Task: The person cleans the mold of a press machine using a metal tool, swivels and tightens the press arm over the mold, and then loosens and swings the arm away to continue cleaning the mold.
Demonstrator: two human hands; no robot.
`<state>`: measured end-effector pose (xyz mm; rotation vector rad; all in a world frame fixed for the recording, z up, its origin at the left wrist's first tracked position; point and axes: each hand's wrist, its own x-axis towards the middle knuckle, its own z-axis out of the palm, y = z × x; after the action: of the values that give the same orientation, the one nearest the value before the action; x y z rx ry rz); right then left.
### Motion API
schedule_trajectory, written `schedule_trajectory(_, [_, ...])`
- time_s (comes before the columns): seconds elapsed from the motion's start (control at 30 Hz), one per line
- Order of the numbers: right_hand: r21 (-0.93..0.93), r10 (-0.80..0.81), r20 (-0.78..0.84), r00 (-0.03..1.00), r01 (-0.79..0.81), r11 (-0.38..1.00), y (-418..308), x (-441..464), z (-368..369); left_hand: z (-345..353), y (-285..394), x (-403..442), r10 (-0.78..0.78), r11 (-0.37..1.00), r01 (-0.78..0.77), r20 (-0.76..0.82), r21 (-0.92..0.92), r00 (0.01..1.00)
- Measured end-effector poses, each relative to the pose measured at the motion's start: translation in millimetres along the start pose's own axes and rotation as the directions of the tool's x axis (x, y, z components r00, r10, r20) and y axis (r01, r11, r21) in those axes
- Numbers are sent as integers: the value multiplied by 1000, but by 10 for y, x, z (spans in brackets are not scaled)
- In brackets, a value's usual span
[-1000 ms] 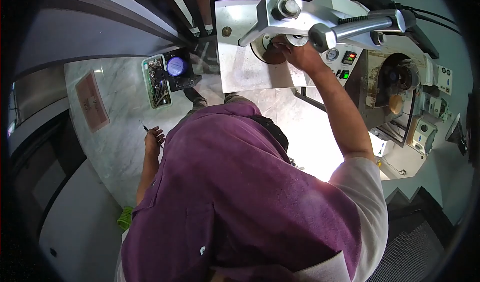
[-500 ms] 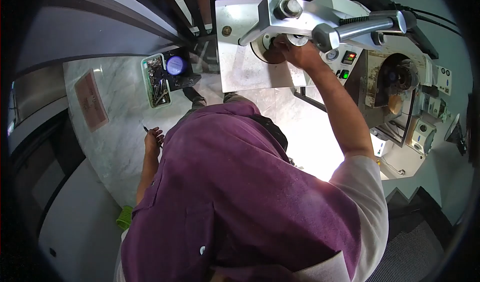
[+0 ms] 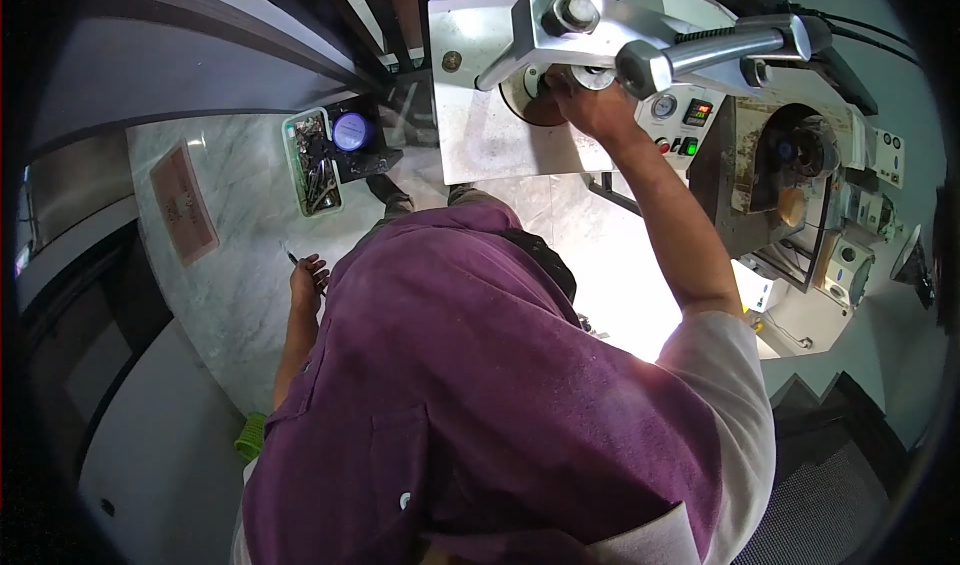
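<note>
My right hand (image 3: 598,110) reaches in under the metal clamp bar (image 3: 545,40) of a white press-like machine (image 3: 470,130). Its fingers are curled at a round opening (image 3: 520,97) in the machine's top, and a metal knob partly covers them. What they grip cannot be made out. Low at my left side, my left hand (image 3: 307,277) is closed around a thin, dark, pen-like tool (image 3: 292,258) with a pale tip. Its exact kind is too small to tell.
A pressure gauge (image 3: 663,107), red digital display (image 3: 698,113) and lit green switch (image 3: 689,147) sit on the machine's panel. Left of it are a tray of small tools (image 3: 334,195) and a purple-lidded jar (image 3: 351,132). Another machine (image 3: 745,160) stands at right.
My right hand and forearm have shifted very slightly left, with the fingers still at the opening. The left hand keeps its place and its hold on the tool.
</note>
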<state>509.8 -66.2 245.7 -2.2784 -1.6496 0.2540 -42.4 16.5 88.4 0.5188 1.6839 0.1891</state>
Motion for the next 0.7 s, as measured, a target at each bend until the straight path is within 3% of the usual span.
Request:
schedule_trajectory(0.2, [-186, -117, 41, 992, 123, 975, -6, 61, 86, -52, -28, 21, -2, 1000, 1, -16, -24, 1000])
schedule_trajectory(0.27, [-164, -271, -181, 945, 243, 956, 106, 65, 206, -72, -46, 12, -1, 999, 0, -23, -48, 1000])
schedule_trajectory(0.33, [-135, -265, -185, 946, 242, 961, 116, 81, 243, -73, -54, -43, 0, 998, -2, -26, -61, 1000])
schedule_trajectory(0.47, [-99, -168, -235, 957, 148, 984, -30, 84, 158, -132, -228, 53, 1, 998, -3, -42, -65, 999])
schedule_trajectory(0.53, [111, 26, -150, 988, -10, 994, 28, 45, 177, -177, -340, 146, -38, 993, 37, -9, -113, 999])
schedule_trajectory(0.57, [108, 27, -151, 988, -11, 994, 68, 13, 207, -190, -386, 198, -39, 993, 38, -5, -112, 999])
schedule_trajectory(0.67, [347, 355, -54, 933, -316, 883, 143, -89, 280, -187, -431, 279, -26, 998, 27, 16, -61, 1000])
schedule_trajectory(0.7, [345, 359, -54, 932, -320, 882, 167, -136, 274, -178, -426, 300, -44, 996, 45, 17, -79, 999])
